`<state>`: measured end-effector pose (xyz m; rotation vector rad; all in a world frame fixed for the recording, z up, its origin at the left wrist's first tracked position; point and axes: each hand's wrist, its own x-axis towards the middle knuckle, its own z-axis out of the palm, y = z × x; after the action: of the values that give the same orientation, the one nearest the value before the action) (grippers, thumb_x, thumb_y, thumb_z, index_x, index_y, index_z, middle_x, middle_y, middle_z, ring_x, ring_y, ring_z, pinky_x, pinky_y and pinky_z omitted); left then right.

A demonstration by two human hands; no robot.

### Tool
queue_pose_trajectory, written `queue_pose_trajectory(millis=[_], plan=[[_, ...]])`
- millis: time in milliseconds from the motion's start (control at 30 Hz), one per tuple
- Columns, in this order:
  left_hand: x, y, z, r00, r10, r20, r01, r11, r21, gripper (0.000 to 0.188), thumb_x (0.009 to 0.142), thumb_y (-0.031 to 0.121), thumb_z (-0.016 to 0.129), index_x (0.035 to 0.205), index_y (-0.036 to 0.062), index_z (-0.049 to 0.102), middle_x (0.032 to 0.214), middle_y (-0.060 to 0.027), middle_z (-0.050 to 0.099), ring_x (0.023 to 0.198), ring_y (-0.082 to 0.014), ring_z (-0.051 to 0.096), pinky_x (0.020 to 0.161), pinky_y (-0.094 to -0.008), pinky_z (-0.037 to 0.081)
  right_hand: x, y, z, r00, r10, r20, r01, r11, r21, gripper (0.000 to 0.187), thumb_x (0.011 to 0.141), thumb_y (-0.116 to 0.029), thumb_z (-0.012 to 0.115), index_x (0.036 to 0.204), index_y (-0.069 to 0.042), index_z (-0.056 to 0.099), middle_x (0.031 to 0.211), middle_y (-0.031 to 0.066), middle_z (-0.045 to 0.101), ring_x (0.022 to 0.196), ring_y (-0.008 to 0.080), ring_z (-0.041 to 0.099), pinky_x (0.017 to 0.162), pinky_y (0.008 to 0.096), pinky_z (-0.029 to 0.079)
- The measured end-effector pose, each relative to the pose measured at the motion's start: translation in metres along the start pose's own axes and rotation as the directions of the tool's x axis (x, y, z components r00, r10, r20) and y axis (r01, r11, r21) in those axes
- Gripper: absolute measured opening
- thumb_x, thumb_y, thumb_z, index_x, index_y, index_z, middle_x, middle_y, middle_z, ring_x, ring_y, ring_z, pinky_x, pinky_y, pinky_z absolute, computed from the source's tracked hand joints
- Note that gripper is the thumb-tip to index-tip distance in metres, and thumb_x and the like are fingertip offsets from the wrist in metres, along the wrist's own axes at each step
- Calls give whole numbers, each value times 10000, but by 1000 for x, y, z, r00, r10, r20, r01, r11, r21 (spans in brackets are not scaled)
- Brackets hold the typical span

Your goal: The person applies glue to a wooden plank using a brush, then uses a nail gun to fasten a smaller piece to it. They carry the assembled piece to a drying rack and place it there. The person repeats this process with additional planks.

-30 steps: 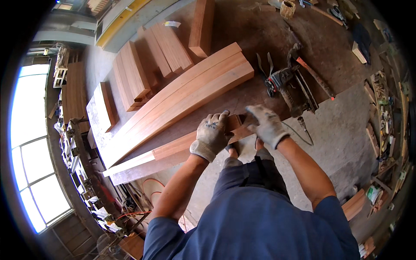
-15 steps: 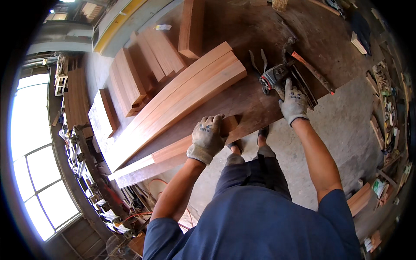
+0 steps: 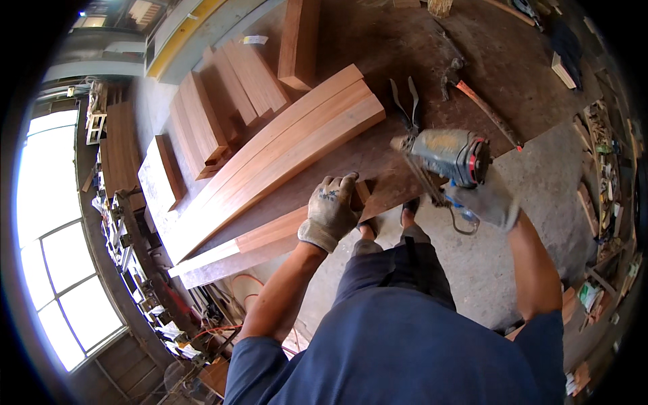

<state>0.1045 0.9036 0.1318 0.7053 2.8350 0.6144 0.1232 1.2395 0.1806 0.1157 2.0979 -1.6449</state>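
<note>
My gloved right hand (image 3: 493,202) is wrapped round the handle of a nail gun (image 3: 445,152), held up over the table's near edge with its nose pointing left. My left hand (image 3: 331,209), also in a grey work glove, grips a long wooden strip (image 3: 273,228) near its right end; the strip lies along the table's front edge. Its fingertips curl over the far side of the wood. Just beyond the nail gun are the open handles of pliers (image 3: 408,101). A hammer (image 3: 482,108) with an orange-red handle rests farther right.
Two long curved boards (image 3: 290,148) lie side by side across the table (image 3: 378,40). Behind them are shorter wooden blocks (image 3: 196,128) and a thick upright-looking beam (image 3: 297,44). Wood scraps (image 3: 590,202) line the right side. An orange hose (image 3: 219,331) hangs at lower left.
My right hand has picked the nail gun up off the table and drawn it nearer and rightward, turning it. The pliers and hammer now show fully. My left hand has barely shifted.
</note>
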Motion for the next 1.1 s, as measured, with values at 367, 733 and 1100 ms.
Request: queue_pose_trajectory(millis=[367,733,1100], plan=[[-1,-2,5,1000,-8,-29,8,1000,-16,572,716,154,838,1246,69,641,1036,-157,730,974,-378,680,854,-468,583,34,25,32,961,-58,272,172,891,-419,387,748,-289,820,1097,-136,752,1028,168,770,1020,345,738,927,449,573],[-1,-2,4,999,10,-49,-11,1000,-16,536,724,148,828,1222,55,652,999,-169,723,933,-370,683,831,-453,582,42,9,37,921,-43,387,294,731,-616,420,748,-298,830,1129,-146,737,1042,160,765,1026,349,727,935,460,561],[-1,-4,8,994,47,-102,-53,997,-53,497,732,127,800,1197,40,648,950,-163,714,903,-367,683,803,-459,573,49,4,43,925,-29,379,284,717,-637,270,786,-265,736,1004,-105,740,965,163,765,961,334,744,875,441,585]])
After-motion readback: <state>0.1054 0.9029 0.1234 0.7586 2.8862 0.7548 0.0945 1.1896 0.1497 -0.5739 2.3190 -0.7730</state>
